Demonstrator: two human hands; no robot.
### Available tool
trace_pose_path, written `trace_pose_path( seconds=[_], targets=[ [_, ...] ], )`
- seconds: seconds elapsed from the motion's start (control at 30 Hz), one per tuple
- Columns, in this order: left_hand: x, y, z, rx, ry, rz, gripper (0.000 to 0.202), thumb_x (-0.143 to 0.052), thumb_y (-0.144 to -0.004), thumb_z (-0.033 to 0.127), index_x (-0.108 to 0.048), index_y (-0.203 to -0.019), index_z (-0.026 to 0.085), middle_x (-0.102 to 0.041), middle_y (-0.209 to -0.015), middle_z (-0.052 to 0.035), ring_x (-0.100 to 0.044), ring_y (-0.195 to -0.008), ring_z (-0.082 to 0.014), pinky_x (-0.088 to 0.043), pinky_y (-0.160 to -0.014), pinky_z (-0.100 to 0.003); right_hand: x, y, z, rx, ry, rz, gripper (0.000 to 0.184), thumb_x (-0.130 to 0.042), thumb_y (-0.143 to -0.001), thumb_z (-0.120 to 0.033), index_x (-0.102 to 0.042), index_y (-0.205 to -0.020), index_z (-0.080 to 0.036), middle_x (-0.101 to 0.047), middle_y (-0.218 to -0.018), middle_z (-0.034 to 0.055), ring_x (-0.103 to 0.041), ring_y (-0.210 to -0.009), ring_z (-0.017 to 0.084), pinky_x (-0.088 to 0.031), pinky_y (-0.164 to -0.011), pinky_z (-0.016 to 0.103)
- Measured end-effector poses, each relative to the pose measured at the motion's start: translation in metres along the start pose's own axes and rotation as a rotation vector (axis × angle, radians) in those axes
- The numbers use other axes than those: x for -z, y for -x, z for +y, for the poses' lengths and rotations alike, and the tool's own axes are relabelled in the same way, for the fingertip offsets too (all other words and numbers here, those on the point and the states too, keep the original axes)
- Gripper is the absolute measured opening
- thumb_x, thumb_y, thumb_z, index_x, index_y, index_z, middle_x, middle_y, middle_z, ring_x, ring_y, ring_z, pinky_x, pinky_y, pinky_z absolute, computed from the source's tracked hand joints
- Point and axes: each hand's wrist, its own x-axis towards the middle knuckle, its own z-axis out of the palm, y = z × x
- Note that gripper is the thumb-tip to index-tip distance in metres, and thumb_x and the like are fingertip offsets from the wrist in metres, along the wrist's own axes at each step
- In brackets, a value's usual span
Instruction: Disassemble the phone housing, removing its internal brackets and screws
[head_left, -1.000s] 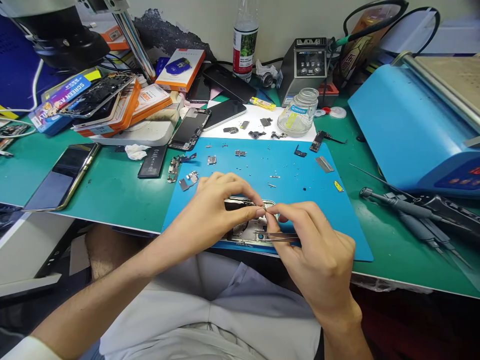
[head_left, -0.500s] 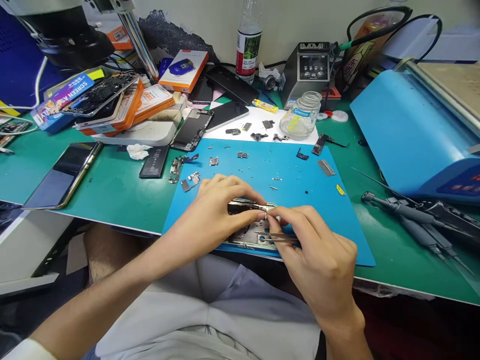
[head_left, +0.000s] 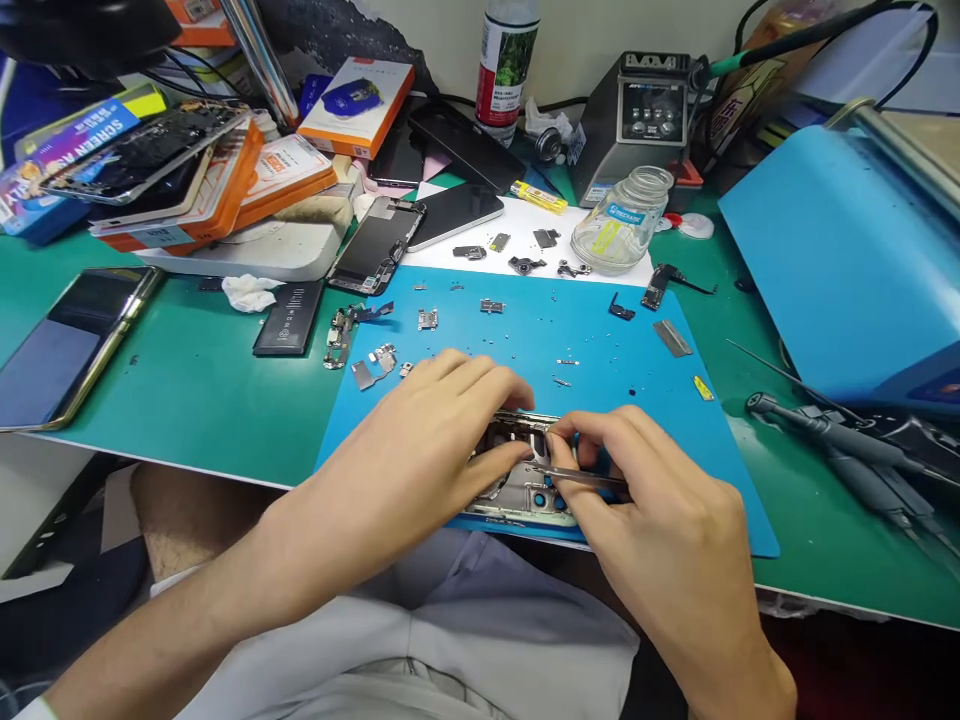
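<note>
An opened phone housing (head_left: 516, 490) lies on the blue mat (head_left: 480, 345) at its front edge, its metal inside showing. My left hand (head_left: 442, 445) grips its left part, fingers over the far edge and thumb resting inside. Metal tweezers (head_left: 577, 476) lie in my right hand (head_left: 660, 500), pointing left across the housing. My right thumb and index finger are closed together at the housing's far right part; whether they pinch a small part is hidden. Tiny screws and a small metal bracket (head_left: 568, 362) lie beyond my hands.
Behind the mat stand a glass jar (head_left: 619, 220), a bottle (head_left: 504, 75) and a soldering station (head_left: 637, 125). A battery (head_left: 291, 318) and a phone (head_left: 75, 345) lie left, near stacked boxes (head_left: 210, 215). Gripped tools (head_left: 840, 445) and a blue machine (head_left: 847, 270) occupy the right.
My view has shifted a little. My left thumb and right fingertips, close together before, are now slightly apart. More of the housing's inside shows, and the tweezers are tilted more.
</note>
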Motion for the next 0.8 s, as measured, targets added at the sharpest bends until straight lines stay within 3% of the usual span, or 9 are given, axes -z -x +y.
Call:
trace_pose_path(
  seconds=[0.33, 0.53, 0.7, 0.8],
  targets=[
    [0.003, 0.001, -0.007, -0.116, -0.095, -0.046, 0.009, -0.063, -0.112, 0.027, -0.062, -0.12, 0.022, -0.071, -0.121, -0.0038, -0.062, -0.112, -0.025, -0.049, -0.092, -0.04, 0.002, -0.005, 0.0, -0.037, -0.022, -0.052, 0.007, -0.068, -0.105, -0.02, -0.07, -0.1, -0.025, -0.063, -0.083, -0.006, -0.053, -0.062, 0.008, -0.038, -0.057, 0.027],
    [0.027, 0.035, -0.024, -0.107, -0.131, -0.014, 0.025, -0.06, -0.115, 0.036, -0.058, -0.139, 0.029, -0.06, -0.151, -0.004, -0.055, -0.138, -0.0234, -0.046, -0.11, -0.038, 0.003, -0.003, 0.0, -0.078, -0.034, -0.085, 0.007, -0.067, -0.105, -0.021, -0.069, -0.1, -0.025, -0.062, -0.084, -0.0068, -0.051, -0.061, 0.008, -0.036, -0.057, 0.028],
    [0.04, 0.054, -0.041, -0.133, -0.097, -0.134, 0.018, -0.058, -0.116, 0.032, -0.065, -0.132, 0.034, -0.062, -0.137, 0.0009, -0.057, -0.124, -0.0182, -0.044, -0.105, -0.033, 0.003, -0.003, -0.001, -0.083, -0.05, -0.08, 0.006, -0.069, -0.104, -0.021, -0.068, -0.1, -0.026, -0.062, -0.084, -0.0073, -0.051, -0.061, 0.008, -0.036, -0.056, 0.027],
    [0.035, 0.051, -0.041, -0.199, -0.146, -0.089, 0.022, -0.057, -0.116, 0.023, -0.066, -0.133, 0.033, -0.066, -0.131, 0.001, -0.058, -0.114, -0.0176, -0.042, -0.097, -0.034, 0.003, -0.005, -0.001, -0.097, -0.061, -0.093, 0.006, -0.069, -0.104, -0.02, -0.069, -0.1, -0.026, -0.064, -0.085, -0.0074, -0.053, -0.062, 0.008, -0.037, -0.057, 0.027]
  ],
)
